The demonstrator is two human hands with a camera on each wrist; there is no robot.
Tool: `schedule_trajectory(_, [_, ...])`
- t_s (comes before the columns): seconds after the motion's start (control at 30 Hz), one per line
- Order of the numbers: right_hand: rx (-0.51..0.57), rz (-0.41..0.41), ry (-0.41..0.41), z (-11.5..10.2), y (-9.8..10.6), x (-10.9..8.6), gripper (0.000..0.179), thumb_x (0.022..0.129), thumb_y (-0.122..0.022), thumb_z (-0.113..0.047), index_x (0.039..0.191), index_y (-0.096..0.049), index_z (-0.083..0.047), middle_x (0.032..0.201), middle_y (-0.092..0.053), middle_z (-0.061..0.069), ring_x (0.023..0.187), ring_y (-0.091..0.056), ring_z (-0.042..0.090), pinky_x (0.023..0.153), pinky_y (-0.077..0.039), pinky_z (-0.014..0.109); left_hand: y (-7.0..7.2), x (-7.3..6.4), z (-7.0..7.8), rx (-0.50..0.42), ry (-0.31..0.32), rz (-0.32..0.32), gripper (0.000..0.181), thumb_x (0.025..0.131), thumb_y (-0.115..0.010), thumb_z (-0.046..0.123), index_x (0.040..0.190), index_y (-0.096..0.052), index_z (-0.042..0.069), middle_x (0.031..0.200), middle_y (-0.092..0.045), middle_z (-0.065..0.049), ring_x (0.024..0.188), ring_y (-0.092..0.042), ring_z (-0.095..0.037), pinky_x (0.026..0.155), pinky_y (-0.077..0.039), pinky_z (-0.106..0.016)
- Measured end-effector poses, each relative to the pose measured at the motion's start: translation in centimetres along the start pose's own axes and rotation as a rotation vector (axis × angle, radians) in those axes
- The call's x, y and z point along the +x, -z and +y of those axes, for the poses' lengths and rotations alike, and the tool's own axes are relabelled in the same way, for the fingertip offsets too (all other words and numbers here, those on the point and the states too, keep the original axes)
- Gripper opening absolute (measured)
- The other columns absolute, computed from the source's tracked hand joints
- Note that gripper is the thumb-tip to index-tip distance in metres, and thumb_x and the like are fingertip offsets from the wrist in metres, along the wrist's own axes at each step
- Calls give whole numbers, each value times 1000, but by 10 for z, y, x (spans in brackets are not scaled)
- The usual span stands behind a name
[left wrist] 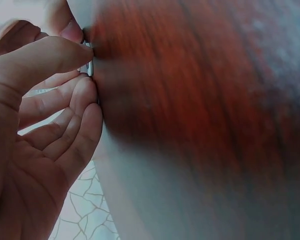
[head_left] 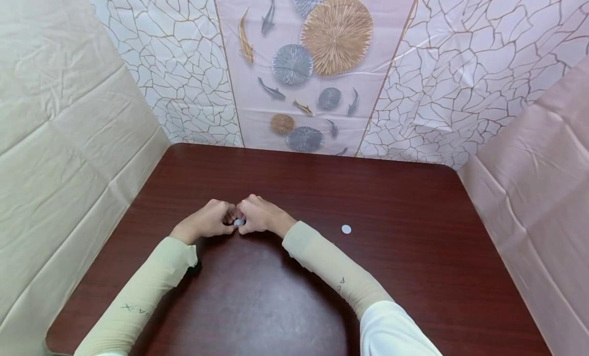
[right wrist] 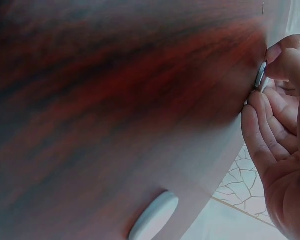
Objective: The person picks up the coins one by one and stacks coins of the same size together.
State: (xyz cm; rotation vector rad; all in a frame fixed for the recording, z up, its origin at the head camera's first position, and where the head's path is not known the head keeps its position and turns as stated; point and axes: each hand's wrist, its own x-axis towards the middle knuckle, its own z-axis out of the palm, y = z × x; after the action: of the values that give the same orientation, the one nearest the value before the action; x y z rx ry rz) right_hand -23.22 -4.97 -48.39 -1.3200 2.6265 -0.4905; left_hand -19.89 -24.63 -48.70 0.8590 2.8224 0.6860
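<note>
A small round white disc (head_left: 239,222) lies low at the table surface between my two hands, left of centre in the head view. My left hand (head_left: 208,220) pinches it from the left, thumb and fingers bent about its edge. From the other side my right hand (head_left: 261,214) grips it too, its fingertips almost meeting those of the left. Both wrist views show the disc only as a thin pale rim (right wrist: 260,75), mostly covered by thumbs and fingers. Whether it is one piece or two stacked pieces I cannot tell.
A second white disc (head_left: 346,229) lies flat on the dark red-brown wooden table (head_left: 405,253), to the right of my right forearm. A patterned cloth backdrop (head_left: 294,105) hangs behind the far edge, with pale cloth walls (head_left: 50,156) at both sides.
</note>
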Motion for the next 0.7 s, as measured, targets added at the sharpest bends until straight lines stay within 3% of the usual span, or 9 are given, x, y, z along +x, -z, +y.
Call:
schedule_trajectory(0.3, [19, -12, 12, -2, -1, 2, 14, 80, -82, -20, 78, -70, -13, 71, -59, -9, 65, -53, 3, 61, -43, 16, 0, -3, 0, -50, 31, -11, 17, 84, -80, 7, 100, -75, 7, 90, -75, 0, 83, -70, -10, 77, -61, -30])
schedule_trajectory(0.7, [-11, -25, -29, -3, -1, 2, 16, 82, -83, -22, 78, -68, -17, 73, -62, -9, 67, -56, 4, 61, -45, 17, 0, -4, 0, -66, 42, -12, 15, 84, -80, 8, 98, -74, 8, 89, -73, 0, 83, -69, -10, 78, -60, -30])
